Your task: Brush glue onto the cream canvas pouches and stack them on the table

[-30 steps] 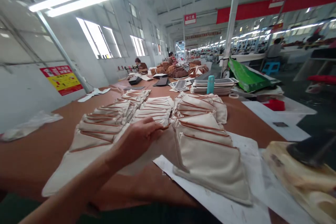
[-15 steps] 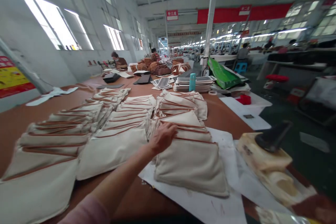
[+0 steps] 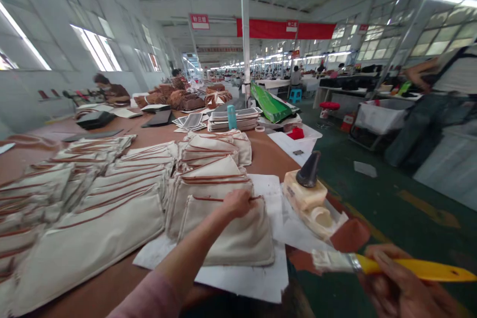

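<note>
My left hand point(image 3: 238, 203) pinches the top edge of the front cream fabric piece point(image 3: 231, 238), which has brown trim and lies on white paper point(image 3: 261, 278). More cream pieces point(image 3: 108, 213) overlap in rows to the left and behind. At the lower right, my right hand point(image 3: 402, 278) is closed round the yellow handle of a paintbrush point(image 3: 417, 268), its pale bristles pointing left. Beyond the brush stands a stained, cream-coloured container point(image 3: 303, 198) with a dark cone on top. A reddish-brown scrap point(image 3: 350, 234) lies beside it.
A turquoise bottle point(image 3: 231, 117) stands by stacked panels point(image 3: 238, 121) at the back. Behind them are a green bag point(image 3: 272, 104) and a metal post point(image 3: 245, 35). One person point(image 3: 112, 90) sits at the far left; another person point(image 3: 447, 74) stands at the right.
The view has turned right. My right hand has come into clear view with the brush. My left hand has moved from the pieces behind to the front piece's edge, and that piece sits differently.
</note>
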`<state>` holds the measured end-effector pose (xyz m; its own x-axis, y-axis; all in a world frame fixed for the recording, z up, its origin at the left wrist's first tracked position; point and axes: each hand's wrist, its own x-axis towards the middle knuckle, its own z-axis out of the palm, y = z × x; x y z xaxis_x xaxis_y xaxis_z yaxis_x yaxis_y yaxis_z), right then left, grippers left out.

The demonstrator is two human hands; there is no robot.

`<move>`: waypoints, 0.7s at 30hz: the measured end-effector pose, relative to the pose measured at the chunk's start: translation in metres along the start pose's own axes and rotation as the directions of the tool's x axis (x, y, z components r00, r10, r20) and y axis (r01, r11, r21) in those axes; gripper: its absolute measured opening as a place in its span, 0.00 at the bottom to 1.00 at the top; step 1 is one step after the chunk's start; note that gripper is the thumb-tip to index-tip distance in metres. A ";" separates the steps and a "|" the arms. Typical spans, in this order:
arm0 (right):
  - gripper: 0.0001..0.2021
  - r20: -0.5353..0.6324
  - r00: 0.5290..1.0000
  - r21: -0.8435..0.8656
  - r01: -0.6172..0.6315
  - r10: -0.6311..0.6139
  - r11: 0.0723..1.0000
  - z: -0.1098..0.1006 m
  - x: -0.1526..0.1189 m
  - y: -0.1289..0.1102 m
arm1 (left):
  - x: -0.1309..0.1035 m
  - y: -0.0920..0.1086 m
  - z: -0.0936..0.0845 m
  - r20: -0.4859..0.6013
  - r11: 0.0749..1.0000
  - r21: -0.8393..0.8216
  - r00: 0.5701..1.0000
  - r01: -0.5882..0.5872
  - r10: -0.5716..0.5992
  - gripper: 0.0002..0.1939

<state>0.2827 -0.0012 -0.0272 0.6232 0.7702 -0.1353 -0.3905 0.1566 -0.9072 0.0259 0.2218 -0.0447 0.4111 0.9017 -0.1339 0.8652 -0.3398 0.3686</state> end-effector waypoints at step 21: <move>0.15 0.334 0.890 -0.094 0.358 -0.309 0.929 0.066 0.017 0.014 | -0.123 0.048 -0.036 0.273 0.749 -0.663 0.924 -0.021 0.268 0.19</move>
<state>0.2432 0.0552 -0.0156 0.4491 0.8440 0.2931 -0.0765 0.3631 -0.9286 0.0067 0.1047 0.0224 0.6898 0.6692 -0.2763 0.4491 -0.0962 0.8883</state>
